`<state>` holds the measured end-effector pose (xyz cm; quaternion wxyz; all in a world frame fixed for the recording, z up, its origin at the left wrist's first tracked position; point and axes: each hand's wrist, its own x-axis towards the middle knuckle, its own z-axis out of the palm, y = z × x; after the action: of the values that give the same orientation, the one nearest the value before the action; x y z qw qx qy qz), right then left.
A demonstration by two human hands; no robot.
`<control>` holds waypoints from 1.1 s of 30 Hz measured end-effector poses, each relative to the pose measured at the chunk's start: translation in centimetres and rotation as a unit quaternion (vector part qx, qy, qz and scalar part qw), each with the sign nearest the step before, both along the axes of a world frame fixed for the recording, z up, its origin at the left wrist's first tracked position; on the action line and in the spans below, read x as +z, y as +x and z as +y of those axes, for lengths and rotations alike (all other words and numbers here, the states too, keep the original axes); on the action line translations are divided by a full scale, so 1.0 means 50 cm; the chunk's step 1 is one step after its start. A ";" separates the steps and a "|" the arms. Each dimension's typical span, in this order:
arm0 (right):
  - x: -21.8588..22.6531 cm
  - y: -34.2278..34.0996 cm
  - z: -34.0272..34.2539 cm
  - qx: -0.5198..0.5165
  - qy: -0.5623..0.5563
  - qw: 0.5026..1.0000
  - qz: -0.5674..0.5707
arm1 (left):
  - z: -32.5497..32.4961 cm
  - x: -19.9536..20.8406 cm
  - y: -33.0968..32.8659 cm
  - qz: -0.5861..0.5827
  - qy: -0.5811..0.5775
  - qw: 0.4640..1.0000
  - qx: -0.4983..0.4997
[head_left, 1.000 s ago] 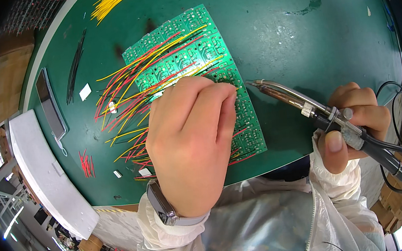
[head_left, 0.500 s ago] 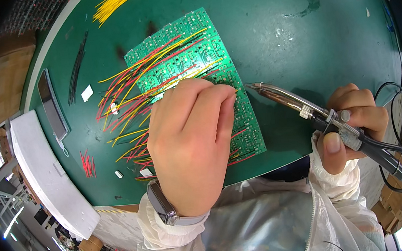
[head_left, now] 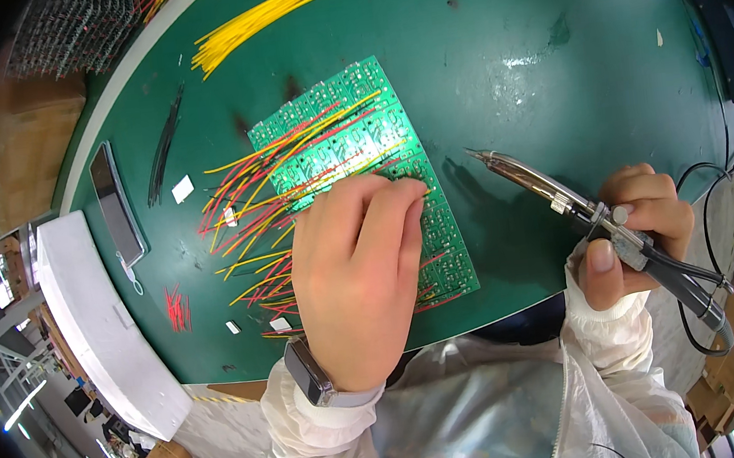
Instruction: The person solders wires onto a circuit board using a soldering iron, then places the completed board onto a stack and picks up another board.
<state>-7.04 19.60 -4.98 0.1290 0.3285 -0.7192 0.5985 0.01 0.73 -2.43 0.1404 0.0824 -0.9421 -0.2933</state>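
My left hand (head_left: 356, 275) rests over a green circuit board (head_left: 447, 243), its thumb and fingers pinched together near the board's right edge. A small yellow end shows at the fingertips, seemingly a wire; the rest of it is hidden by the hand. Red, yellow and black wires (head_left: 246, 183) fan out leftward from rows on the board. In my right hand (head_left: 665, 214) is a soldering iron (head_left: 561, 201) with a metal feed tube alongside. Its tip points up-left, off the board's right edge and touching nothing.
On the green table (head_left: 504, 0) lie bundles of yellow wires (head_left: 265, 21) and black wires (head_left: 166, 147), short red wires (head_left: 179, 309) and a phone (head_left: 116, 202). White foam (head_left: 108, 319) lines the left edge. Black cables (head_left: 714, 233) hang at right.
The soldering iron's tip has drawn away to the right from the board and my left hand. The whole view has shifted slightly; my left hand keeps its pinch at the board.
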 end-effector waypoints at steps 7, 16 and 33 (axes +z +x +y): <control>0.007 -0.003 0.027 -0.024 0.020 0.999 0.009 | -0.028 0.039 -0.004 -0.002 -0.040 0.999 -0.013; 0.008 0.009 0.007 -0.011 0.002 1.000 0.018 | -0.216 0.030 -0.247 0.019 -0.185 0.979 -0.078; -0.005 -0.006 0.006 -0.025 -0.020 0.999 0.016 | -0.234 -0.003 -0.249 -0.003 0.073 0.994 -0.083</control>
<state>-7.32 19.91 -5.23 0.1625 0.3173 -0.7131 0.6036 -12.42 -10.96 -2.59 0.1068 0.0150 -0.9220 -0.3719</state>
